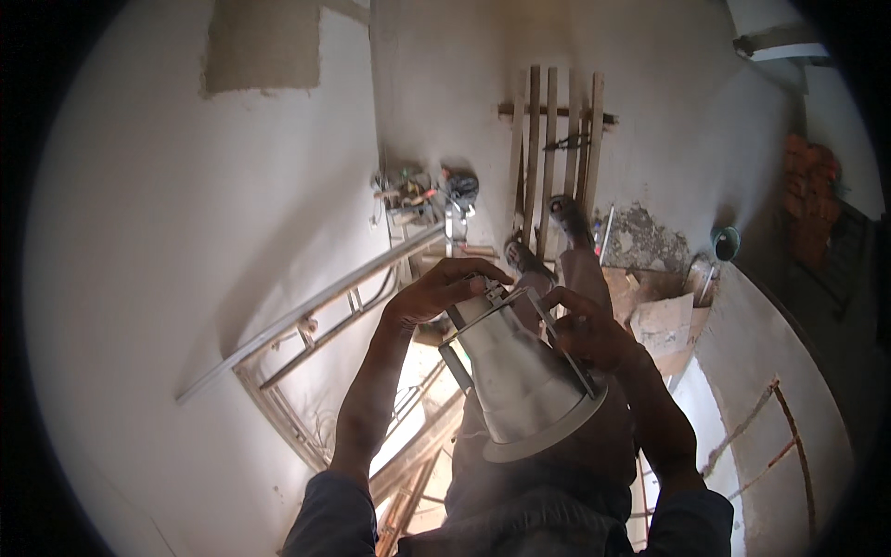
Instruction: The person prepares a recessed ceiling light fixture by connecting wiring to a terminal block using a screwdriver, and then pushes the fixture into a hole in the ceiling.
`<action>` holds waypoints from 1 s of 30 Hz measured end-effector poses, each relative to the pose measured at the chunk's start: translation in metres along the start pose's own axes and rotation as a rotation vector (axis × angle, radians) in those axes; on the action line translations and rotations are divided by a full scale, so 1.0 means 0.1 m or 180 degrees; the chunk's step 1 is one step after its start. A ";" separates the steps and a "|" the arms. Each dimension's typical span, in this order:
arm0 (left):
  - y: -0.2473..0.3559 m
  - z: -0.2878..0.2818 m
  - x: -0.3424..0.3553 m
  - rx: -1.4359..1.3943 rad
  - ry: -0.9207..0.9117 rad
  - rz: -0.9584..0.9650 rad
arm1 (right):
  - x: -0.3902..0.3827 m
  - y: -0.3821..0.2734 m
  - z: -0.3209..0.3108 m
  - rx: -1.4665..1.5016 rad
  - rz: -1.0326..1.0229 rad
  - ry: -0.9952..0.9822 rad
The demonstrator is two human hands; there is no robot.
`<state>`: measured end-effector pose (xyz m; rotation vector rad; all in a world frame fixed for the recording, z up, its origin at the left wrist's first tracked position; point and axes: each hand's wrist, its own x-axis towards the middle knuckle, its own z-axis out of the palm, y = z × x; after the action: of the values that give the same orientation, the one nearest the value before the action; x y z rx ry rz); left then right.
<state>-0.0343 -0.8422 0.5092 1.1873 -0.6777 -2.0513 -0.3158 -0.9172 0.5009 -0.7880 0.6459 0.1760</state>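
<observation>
A silver cone-shaped metal light housing [515, 385], with a pale rim and side brackets, lies tilted above my lap, narrow end away from me. My left hand [445, 288] is closed at that narrow end, thumb and fingers on a small pale fitting [492, 290] at the top; its exact contact is partly hidden. My right hand [589, 334] grips the bracket on the housing's right side, with the index finger bent near the top.
Wooden slats [552, 139] lie beyond my sandalled feet. A metal ladder or frame [316, 316] slants at left beside a pile of tools [413, 190]. At right are a green bucket [726, 243], cardboard [664, 330] and stacked red bricks [807, 195]. Boards [418, 446] lie below.
</observation>
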 end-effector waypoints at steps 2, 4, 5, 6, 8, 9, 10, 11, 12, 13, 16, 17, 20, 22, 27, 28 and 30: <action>-0.34 0.01 -0.23 -0.0172 0.0297 -0.0345 | -0.02 0.16 0.08 -0.0429 0.0044 0.0221; -0.53 0.08 -0.44 0.0110 0.0486 -0.0410 | -0.08 0.23 0.03 -0.1079 -0.0232 0.0531; -0.53 0.10 -0.52 0.0080 0.0477 -0.0536 | -0.15 0.58 -0.14 0.0532 -0.0176 0.0955; -0.53 0.15 -0.60 0.0039 0.0482 -0.0677 | -0.21 0.92 -0.26 0.2149 -0.0094 0.1372; -0.56 0.22 -0.75 0.0249 0.0415 -0.0824 | -0.37 0.27 -0.27 0.0500 0.0646 0.1910; -0.56 0.25 -0.80 0.0318 0.0307 -0.0813 | -0.44 0.25 -0.25 0.0889 0.0303 0.1943; -0.57 0.27 -0.83 0.0390 0.0205 -0.0794 | -0.50 0.25 -0.24 0.1269 -0.0051 0.1969; -0.61 0.27 -0.87 0.0472 0.0076 -0.0795 | -0.54 0.23 -0.20 0.1148 0.0022 0.1974; -0.64 0.32 -0.91 0.0500 0.0018 -0.0843 | -0.59 0.30 -0.20 0.0871 0.0050 0.1931; -0.66 0.37 -0.94 0.0529 -0.0040 -0.0889 | -0.67 0.43 -0.24 0.0595 0.0077 0.1881; -0.59 0.45 -0.97 0.0771 -0.0384 -0.1286 | -0.87 0.64 -0.31 -0.0256 0.0353 0.1735; -0.60 0.47 -0.97 0.0730 -0.0398 -0.1393 | -0.90 0.61 -0.26 -0.0240 0.0528 0.1755; -0.68 0.48 -1.00 0.0742 -0.0412 -0.1449 | -0.92 0.48 -0.15 -0.0196 0.0450 0.1948; -0.74 0.50 -1.01 0.0731 -0.0384 -0.1470 | -0.88 0.35 -0.03 -0.0226 0.0201 0.2248; -0.78 0.57 -0.98 0.0513 -0.0272 -0.1585 | -0.86 0.25 0.05 -0.0282 -0.0269 0.2653; -0.80 0.58 -0.98 0.0546 -0.0275 -0.1564 | -0.85 0.26 0.07 -0.0315 -0.0269 0.2573; -0.84 0.59 -0.98 0.0612 -0.0285 -0.1515 | -0.83 0.26 0.11 -0.0384 -0.0271 0.2417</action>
<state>-0.0747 -0.7077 0.5289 1.4850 -0.6966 -2.4867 -0.3868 -0.8837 0.5410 -0.9996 1.3225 -0.1790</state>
